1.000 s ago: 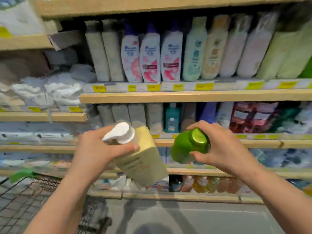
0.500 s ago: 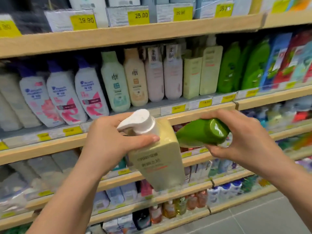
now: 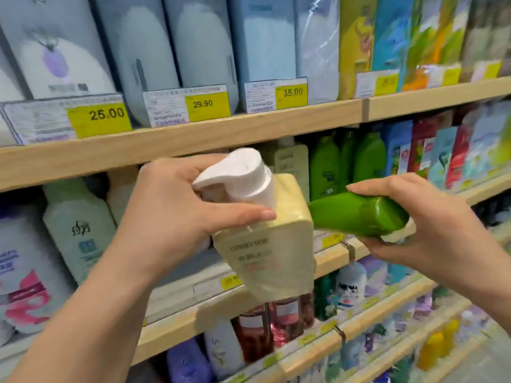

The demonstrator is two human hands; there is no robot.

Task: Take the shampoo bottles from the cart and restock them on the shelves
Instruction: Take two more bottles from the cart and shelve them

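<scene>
My left hand point(image 3: 168, 214) grips a pale yellow pump bottle point(image 3: 271, 252) just under its white pump head, and the bottle leans to the right in front of the middle shelf point(image 3: 177, 316). My right hand point(image 3: 423, 230) holds a green bottle point(image 3: 356, 214) lying nearly flat, cap toward me and its base pointing left at the yellow bottle. Matching green bottles point(image 3: 325, 164) and a pale yellow bottle point(image 3: 293, 161) stand on the shelf right behind both hands. The cart is out of view.
Wooden shelves run across the view with yellow price tags point(image 3: 99, 116) on their edges. Blue-grey boxes point(image 3: 201, 42) fill the top shelf. White and pink bottles point(image 3: 25, 275) stand at the left, colourful bottles point(image 3: 431, 153) at the right, more rows below.
The view has swung up and to the right along the shelves, so the cart dropped out of sight. Both hands rose with their bottles, and the green bottle tipped closer to level.
</scene>
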